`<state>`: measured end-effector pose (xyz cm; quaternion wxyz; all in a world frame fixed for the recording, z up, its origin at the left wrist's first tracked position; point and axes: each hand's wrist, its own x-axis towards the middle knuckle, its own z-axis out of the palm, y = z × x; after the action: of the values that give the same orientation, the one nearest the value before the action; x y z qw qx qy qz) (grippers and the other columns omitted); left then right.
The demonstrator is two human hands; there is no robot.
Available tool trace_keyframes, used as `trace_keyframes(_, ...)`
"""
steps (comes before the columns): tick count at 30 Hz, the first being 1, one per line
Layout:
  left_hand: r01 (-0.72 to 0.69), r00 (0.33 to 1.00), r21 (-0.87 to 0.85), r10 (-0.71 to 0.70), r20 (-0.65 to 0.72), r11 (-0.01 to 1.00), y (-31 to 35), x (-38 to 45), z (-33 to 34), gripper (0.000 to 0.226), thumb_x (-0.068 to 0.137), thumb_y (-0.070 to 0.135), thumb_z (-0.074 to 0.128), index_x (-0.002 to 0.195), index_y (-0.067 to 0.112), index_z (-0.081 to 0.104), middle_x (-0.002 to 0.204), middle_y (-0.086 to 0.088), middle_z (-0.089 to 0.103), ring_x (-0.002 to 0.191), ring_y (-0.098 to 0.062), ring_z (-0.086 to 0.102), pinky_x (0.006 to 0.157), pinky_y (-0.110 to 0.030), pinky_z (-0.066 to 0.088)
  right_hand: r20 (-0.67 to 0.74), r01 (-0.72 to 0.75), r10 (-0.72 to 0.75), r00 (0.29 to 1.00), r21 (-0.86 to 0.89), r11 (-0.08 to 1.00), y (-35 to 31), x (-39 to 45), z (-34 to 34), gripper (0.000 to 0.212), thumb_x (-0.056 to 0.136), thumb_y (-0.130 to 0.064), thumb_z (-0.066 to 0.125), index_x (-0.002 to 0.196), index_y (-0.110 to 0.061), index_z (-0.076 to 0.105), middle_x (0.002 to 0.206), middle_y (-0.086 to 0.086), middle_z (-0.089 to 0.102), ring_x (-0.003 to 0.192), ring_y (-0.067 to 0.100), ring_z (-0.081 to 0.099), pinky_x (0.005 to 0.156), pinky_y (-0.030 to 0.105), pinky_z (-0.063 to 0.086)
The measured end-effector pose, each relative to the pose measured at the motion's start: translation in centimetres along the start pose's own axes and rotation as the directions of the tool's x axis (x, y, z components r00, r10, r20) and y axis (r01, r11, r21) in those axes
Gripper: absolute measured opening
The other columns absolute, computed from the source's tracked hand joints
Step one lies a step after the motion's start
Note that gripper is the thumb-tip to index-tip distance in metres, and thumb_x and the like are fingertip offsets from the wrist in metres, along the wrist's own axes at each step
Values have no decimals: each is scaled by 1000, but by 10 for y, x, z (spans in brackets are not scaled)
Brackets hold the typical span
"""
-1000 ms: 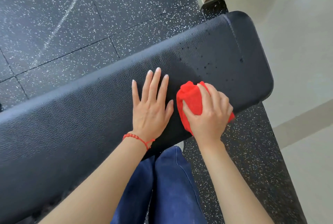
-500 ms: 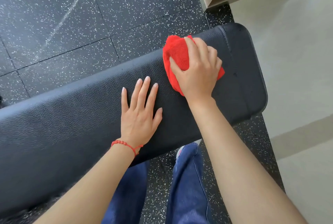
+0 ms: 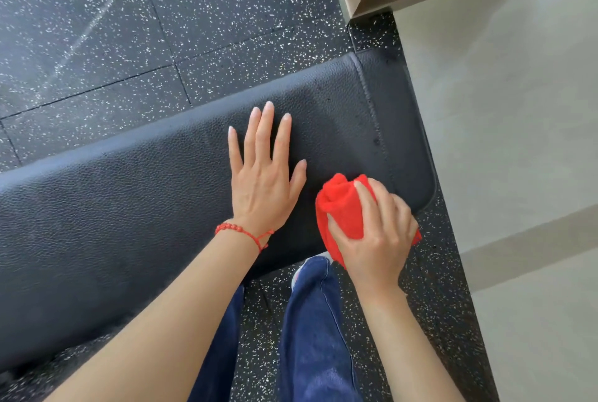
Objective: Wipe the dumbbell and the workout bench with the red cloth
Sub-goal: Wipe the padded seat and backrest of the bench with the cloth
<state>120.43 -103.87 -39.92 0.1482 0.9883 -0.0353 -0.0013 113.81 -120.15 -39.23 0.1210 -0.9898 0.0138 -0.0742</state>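
Bench padding [image 3: 129, 223] fills the middle of the view — black, pebbled upholstery running from the lower left up to a rounded end at the right, over speckled rubber flooring [image 3: 97, 29]. The left hand [image 3: 263, 181] lies flat on the pad, fingers spread and holding nothing; judging by the pose, it braces the body while the other hand works. It wears a red beaded bracelet [image 3: 241, 230] at the wrist. The right hand [image 3: 377, 233] is closed around the bunched red cloth [image 3: 339, 207], pressing it onto the near edge of the pad close to the rounded end, just beside the left hand's thumb. Bunching gives a firm wad to bear down on, which suits scrubbing textured vinyl. A few dark specks show along the seam [image 3: 375, 139] near the end, possibly moisture. The dumbbell is nowhere in view, so its state cannot be told. No container appears. Blue trouser legs [image 3: 310, 337] stand below the bench.
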Motion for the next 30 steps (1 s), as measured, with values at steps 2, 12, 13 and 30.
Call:
trace_keyframes(2,11,1000,27,-12,15,1000,2,1,7,59,90,35,41,139,3,38,147,-21,31,137,-33,23,110,-54,10,-24,-18,18,1000,-2,1000,-5,10,4,45,77,-44,67,112,-17,61,118,2,63,98,25,51,81,41,41)
trace_keyframes(12,-5,1000,88,4,10,996,0,-1,11,58,92,37,39,140,3,38,147,-21,31,137,-33,23,111,-53,10,-90,-53,55,994,28,998,-35,158,31,50,70,-55,56,108,-22,66,108,-2,66,90,28,59,70,37,38)
trace_keyframes(13,-4,1000,91,3,12,996,0,-1,11,58,92,37,39,140,3,37,147,-21,31,137,-33,23,111,-53,10,-91,-63,66,994,35,997,-35,164,33,51,70,-55,56,108,-22,66,108,-2,66,90,27,59,70,36,38)
trace_keyframes(30,-37,999,-35,37,2,999,54,26,10,62,91,40,42,138,0,37,148,-23,26,138,-36,16,112,-50,2,28,-57,55,998,94,994,59,45,-15,46,72,-35,70,113,-15,64,119,3,62,95,27,55,80,41,43)
